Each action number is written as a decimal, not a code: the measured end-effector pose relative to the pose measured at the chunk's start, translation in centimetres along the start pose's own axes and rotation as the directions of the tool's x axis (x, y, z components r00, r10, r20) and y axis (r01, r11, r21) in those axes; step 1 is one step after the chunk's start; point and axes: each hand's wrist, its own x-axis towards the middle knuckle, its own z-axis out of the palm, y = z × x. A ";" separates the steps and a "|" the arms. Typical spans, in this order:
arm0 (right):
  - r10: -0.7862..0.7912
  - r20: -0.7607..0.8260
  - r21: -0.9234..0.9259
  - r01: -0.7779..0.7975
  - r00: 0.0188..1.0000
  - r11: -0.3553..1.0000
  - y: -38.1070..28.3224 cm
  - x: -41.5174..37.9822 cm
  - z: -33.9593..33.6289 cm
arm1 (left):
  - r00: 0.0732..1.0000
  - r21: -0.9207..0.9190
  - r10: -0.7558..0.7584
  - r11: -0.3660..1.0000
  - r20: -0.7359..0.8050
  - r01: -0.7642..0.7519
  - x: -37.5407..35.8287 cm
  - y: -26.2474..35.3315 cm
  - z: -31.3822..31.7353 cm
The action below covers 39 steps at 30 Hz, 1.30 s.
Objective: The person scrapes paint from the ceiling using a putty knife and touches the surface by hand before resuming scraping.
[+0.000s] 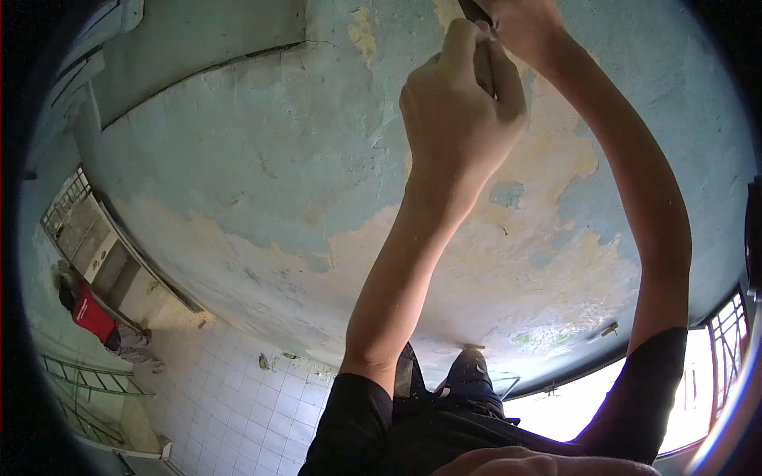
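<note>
My left hand [460, 103] is raised in front of the wall, its fingers bent in and pressed against the thumb. What they pinch is mostly hidden, though a dark sliver shows between thumb and forefinger. Just beyond it, cut off by the top edge of the view, my right hand [528, 28] is closed at a dark flat tool [475, 11]. The tool's lower end meets the left fingertips; its kind cannot be made out. Behind both hands, the wall [317, 159] has pale blue-green paint, with yellowish patches where the paint has come off.
At the far left a person in a red shirt [94, 317] stands by a barred window [71, 198]. A green metal railing [95, 381] is below them. White tiles [230, 404] cover the lower left. Bright light enters through an opening [571, 404] at lower right.
</note>
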 end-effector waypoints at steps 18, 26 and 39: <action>0.003 -0.060 0.036 -0.001 0.998 0.999 -0.5 0.7 0.8 | 0.997 0.072 0.026 0.997 -0.071 -0.021 0.0 -0.5 -0.3; -0.022 -0.024 0.095 0.024 0.999 0.995 -1.1 -0.1 0.5 | 1.000 0.134 -0.006 0.991 -0.025 0.009 -1.3 0.4 0.0; 0.176 0.271 0.143 -0.221 0.946 0.965 -17.8 -11.2 -4.2 | 0.730 -0.039 -0.634 0.747 0.255 0.663 -18.0 3.5 -4.5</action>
